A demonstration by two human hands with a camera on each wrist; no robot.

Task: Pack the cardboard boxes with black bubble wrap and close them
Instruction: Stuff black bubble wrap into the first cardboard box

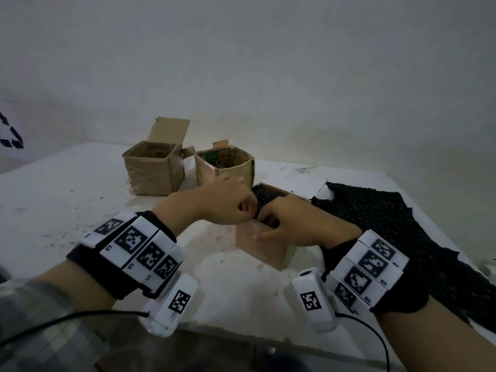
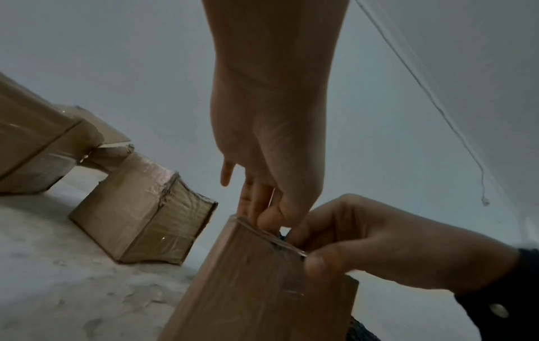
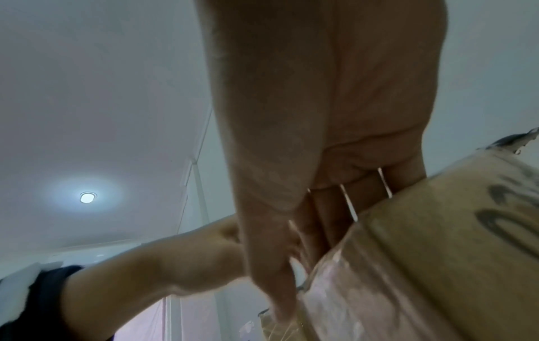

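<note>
Leftmost on the white counter (image 1: 67, 189) stands an open cardboard box (image 1: 154, 170) with clear tape crossed over its front and one flap (image 1: 169, 131) standing upright at the back. Just beside it to the right, a second open box (image 1: 228, 170) with taped sides shows coloured contents inside, too small to make out.

Nearer the person, the left hand (image 1: 228, 202) reaches in from the left, its fingers (image 2: 264, 207) curled together and pinching down at the top edge of a third, nearer box (image 1: 264, 249). That box sits on the counter in front of the other two, its taped front face turned toward the person. Black bubble wrap (image 1: 268, 196) fills its open top, and the fingertips of both hands meet at the near rim over that wrap. Whether the left fingers pinch the wrap or only the cardboard edge cannot be told.

From the right, the right hand (image 1: 292, 224) rests on the same box: in the left wrist view its thumb (image 2: 318, 263) presses the front face while the curled fingers hook over the top edge, clamped on the cardboard.

Farther right, a large loose sheet of black bubble wrap (image 1: 389, 224) lies spread flat on the counter, running from just beside the near box toward the counter's right edge. Both wrists wear black bands (image 1: 91, 264) carrying white marker blocks.
</note>
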